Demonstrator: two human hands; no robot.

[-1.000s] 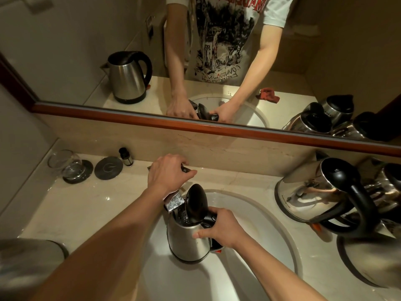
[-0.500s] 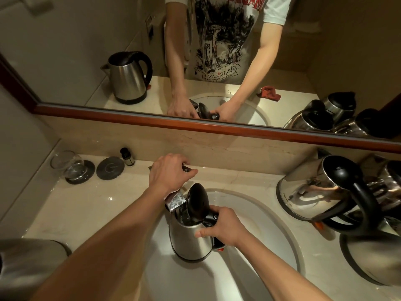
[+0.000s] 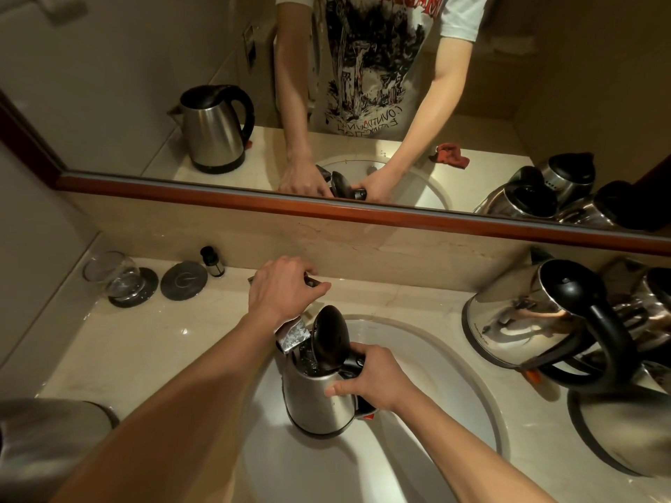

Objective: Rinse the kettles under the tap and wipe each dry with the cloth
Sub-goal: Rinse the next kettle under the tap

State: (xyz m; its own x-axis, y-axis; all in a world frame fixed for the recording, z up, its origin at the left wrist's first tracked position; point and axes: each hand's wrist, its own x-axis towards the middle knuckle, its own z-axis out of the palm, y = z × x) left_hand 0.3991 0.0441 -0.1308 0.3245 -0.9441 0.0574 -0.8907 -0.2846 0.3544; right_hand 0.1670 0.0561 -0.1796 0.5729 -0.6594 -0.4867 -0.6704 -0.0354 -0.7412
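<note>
head view: steel kettle (image 3: 319,397) upright in white sink (image 3: 454,361), lid (image 3: 330,337) tipped open, spout under tap (image 3: 292,335). right hand (image 3: 370,383) curled round kettle handle at 3 o'clock side. left hand (image 3: 283,288) curled over tap lever at 12 o'clock. more kettles (image 3: 537,317) lying at 3 o'clock on counter (image 3: 120,343). red cloth (image 3: 450,156) visible in mirror only. glass (image 3: 114,275) on coaster at 10 o'clock.

kettle (image 3: 319,401): silver steel, black lid and handle
sink (image 3: 435,361): white
desk (image 3: 145,343): beige marble
cloth (image 3: 449,155): red
mirror frame (image 3: 326,206): reddish-brown wood
coasters (image 3: 183,280): dark grey
</note>
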